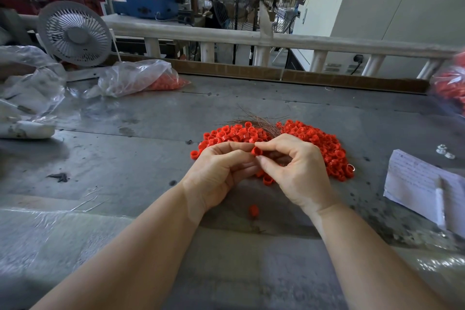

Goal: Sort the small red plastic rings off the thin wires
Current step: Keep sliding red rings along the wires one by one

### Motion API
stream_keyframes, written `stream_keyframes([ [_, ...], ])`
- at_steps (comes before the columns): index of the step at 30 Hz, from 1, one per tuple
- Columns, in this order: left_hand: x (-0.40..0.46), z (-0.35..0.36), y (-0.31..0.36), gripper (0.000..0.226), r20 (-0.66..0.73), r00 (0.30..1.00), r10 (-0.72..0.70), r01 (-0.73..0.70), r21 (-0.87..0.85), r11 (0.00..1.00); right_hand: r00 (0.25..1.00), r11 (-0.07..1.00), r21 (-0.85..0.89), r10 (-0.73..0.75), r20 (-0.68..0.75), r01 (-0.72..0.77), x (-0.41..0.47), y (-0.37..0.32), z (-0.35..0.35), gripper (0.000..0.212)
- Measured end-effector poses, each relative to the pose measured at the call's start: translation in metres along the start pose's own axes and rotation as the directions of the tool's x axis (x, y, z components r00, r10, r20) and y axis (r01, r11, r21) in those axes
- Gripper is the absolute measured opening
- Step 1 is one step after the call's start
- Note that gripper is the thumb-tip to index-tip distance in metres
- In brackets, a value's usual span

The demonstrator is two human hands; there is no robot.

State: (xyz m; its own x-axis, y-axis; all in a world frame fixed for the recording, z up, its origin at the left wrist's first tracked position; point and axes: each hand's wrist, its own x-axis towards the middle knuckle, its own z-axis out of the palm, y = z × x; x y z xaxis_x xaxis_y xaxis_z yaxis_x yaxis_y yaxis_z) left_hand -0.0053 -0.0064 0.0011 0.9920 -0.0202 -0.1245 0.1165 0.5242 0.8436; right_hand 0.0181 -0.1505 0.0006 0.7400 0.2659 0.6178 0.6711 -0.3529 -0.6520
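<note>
Worn grey metal desk (125,153), stained; factory hall behind, white rail, small white fan (74,33) at far left. Clear plastic bag (137,78) of red rings on desk, far left. Heap of small red plastic rings (314,141) with thin wires (261,121) just beyond hands. Right hand (299,171) pinching one small red ring (257,151); left hand (219,171) curled, fingertips meeting at same ring.

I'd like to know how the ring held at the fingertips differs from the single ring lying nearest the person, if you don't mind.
The held ring is up off the table, pinched between the left hand and right hand; the lone ring lies untouched on the table. The held ring looks sharp, the lone ring blurred. Both are small and red.
</note>
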Motion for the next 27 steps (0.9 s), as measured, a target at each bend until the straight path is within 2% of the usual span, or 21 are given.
stream_keyframes([
  [27, 0.0003, 0.0007, 0.0012, 0.02, -0.002, 1.0, -0.017, 0.017, 0.009, 1.0, 0.999, 0.999, 0.031, 0.034, 0.024, -0.034, 0.0005, -0.002, -0.001, 0.019],
])
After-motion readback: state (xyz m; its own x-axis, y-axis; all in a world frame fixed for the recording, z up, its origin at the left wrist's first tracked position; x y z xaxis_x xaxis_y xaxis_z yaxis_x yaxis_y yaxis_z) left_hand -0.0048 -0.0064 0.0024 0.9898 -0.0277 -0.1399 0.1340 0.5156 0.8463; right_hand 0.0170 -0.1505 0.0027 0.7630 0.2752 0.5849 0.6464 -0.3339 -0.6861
